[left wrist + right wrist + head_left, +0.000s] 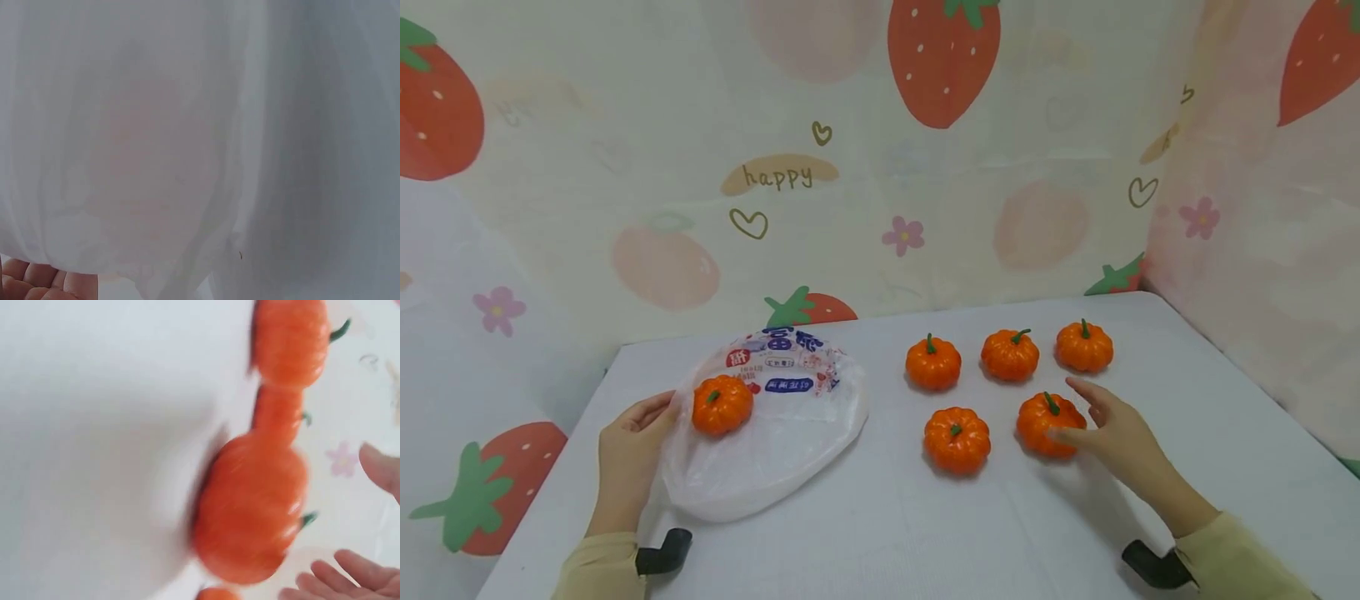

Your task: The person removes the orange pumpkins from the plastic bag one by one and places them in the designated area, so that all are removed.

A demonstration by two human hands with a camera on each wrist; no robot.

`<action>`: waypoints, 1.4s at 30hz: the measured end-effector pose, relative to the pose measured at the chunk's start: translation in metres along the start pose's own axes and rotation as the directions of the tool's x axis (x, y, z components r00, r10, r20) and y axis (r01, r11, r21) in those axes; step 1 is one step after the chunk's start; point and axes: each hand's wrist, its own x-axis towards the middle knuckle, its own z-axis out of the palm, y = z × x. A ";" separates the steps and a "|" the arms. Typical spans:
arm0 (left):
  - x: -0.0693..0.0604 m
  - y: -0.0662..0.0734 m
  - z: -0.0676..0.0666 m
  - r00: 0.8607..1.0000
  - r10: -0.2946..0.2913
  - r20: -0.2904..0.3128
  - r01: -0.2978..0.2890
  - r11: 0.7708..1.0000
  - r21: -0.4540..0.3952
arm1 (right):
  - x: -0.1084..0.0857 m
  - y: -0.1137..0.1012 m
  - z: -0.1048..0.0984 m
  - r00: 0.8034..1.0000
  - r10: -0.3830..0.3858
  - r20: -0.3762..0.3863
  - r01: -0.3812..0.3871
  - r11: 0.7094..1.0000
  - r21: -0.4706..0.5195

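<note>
A white translucent plastic bag (775, 462) with blue and red print lies at the left, a small orange pumpkin (721, 406) at its left part. My left hand (628, 458) pinches the bag's left edge; in the left wrist view the bag's film covers most of the picture and a blurred reddish shape shows through. At the right, my right hand (1116, 437) is spread, thumb and fingers apart, beside an orange pumpkin with a green stem (1043, 427). Whether the fingertips touch it I cannot tell. The right wrist view has this pumpkin (250, 509) blurred, away from the fingers.
More pumpkins stand near the right hand: one to its left (957, 442) and a back row of three, left (933, 363), middle (1010, 356) and right (1084, 346). The white table (880, 542) meets a strawberry-print cloth (865, 192) behind.
</note>
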 end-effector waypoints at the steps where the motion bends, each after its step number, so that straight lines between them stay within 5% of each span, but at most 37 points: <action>1: 0.000 0.000 -0.001 1.000 -0.002 -0.004 0.002 1.000 0.002 | -0.003 -0.007 0.002 0.999 -0.025 -0.022 0.026 1.000 0.018; 4: 0.000 -0.002 -0.003 1.000 0.004 -0.020 -0.004 1.000 0.000 | -0.010 -0.033 0.013 0.994 -0.095 -0.051 0.099 0.992 0.080; 11: 0.004 -0.004 0.000 1.000 0.012 -0.020 -0.012 0.999 -0.030 | -0.014 -0.085 0.052 0.963 -0.256 0.084 0.226 0.937 0.266; 24: 0.002 -0.005 0.003 1.000 0.006 0.000 -0.006 1.000 0.010 | 0.016 -0.145 0.138 0.930 -0.327 0.166 0.244 0.890 0.384; 33: 0.002 -0.002 0.000 1.000 0.021 -0.005 -0.021 1.000 -0.019 | 0.036 -0.177 0.195 0.915 -0.334 0.227 0.240 0.901 0.361; 42: 0.002 -0.001 -0.001 0.999 0.033 -0.022 -0.034 0.999 -0.038 | 0.057 -0.206 0.240 0.917 -0.292 0.271 0.240 0.948 0.208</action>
